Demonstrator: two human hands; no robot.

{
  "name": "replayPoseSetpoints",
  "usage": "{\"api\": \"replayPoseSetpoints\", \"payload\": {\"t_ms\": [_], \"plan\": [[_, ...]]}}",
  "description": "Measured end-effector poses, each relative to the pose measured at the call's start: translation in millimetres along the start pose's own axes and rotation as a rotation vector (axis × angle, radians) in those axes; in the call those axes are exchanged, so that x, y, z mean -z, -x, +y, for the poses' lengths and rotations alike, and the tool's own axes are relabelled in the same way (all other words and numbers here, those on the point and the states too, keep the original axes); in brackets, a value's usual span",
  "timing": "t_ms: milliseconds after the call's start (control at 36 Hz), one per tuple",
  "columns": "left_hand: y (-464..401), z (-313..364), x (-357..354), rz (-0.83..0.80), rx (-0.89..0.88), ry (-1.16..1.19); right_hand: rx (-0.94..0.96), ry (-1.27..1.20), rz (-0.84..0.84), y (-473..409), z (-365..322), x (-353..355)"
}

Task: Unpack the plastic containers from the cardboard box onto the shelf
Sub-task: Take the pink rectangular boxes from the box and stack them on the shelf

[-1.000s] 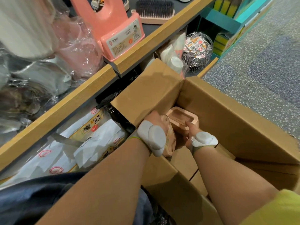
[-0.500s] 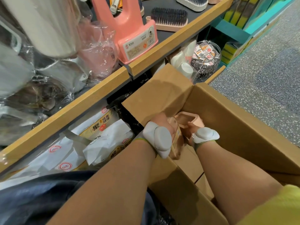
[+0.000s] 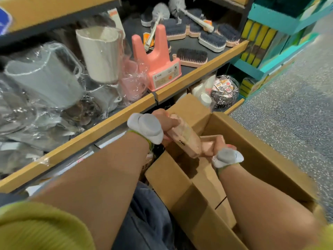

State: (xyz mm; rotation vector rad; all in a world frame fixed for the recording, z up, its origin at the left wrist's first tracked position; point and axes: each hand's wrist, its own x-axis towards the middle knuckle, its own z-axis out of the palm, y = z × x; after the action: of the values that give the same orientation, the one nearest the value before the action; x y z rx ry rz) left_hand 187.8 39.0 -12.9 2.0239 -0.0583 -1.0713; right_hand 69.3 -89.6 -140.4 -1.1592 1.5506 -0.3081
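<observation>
An open cardboard box [image 3: 266, 159] stands on the floor in front of the shelf [image 3: 100, 130]. My left hand [image 3: 165, 121] grips a wrapped pink plastic container [image 3: 187, 138], held tilted above the box's left flap. My right hand [image 3: 219, 147] holds a second pink plastic container [image 3: 211, 143] just above the box opening, right beside the first one. Both wrists carry grey-white devices. My right fingers are mostly hidden behind the container.
The shelf holds plastic-wrapped grey and white containers [image 3: 45, 82], a pink stool-shaped item [image 3: 160, 69] and several brushes [image 3: 191, 57]. A wire basket [image 3: 225, 92] sits on the lower shelf. A teal display rack [image 3: 273, 38] stands at right beside speckled floor [image 3: 288, 109].
Both hands have risen out of the box with the pink containers, toward the shelf edge. The view has tilted up, showing more of the shelf.
</observation>
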Motion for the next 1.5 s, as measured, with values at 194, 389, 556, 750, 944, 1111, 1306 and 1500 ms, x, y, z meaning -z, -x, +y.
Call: {"api": "replayPoseSetpoints", "payload": {"t_ms": [194, 389, 556, 750, 944, 1111, 1306, 1500], "plan": [[53.8, 31.1, 46.0, 0.100, -0.111, 0.242, 0.089, -0.150, -0.068, 45.8, -56.4, 22.7], [107.2, 46.4, 101.0, 0.231, -0.232, 0.327, 0.215, 0.100, -0.065, 97.6, -118.5, 29.6], [155.2, 51.7, 161.9, 0.366, -0.348, 0.405, 0.348, 0.079, -0.164, 138.8, -162.3, 15.0], [230.7, 56.1, 224.9, 0.505, -0.470, 0.540, 0.602, 0.086, -0.237, 237.9, -211.2, 3.0], [281.4, 53.8, 280.2, 0.635, -0.555, 0.640, 0.708, 0.013, -0.392, 318.8, -251.2, -17.4], [304.2, 39.3, 330.4, 0.767, -0.564, 0.718, 0.623, -0.055, -0.518, 364.7, -277.7, -56.0], [302.9, 14.1, 380.3, 0.893, -0.485, 0.718, 0.628, -0.087, -0.613, 417.0, -310.5, -104.6], [283.8, -5.2, 416.6, 0.952, -0.354, 0.662, 0.649, -0.168, -0.795, 464.9, -334.4, -160.6]]}}
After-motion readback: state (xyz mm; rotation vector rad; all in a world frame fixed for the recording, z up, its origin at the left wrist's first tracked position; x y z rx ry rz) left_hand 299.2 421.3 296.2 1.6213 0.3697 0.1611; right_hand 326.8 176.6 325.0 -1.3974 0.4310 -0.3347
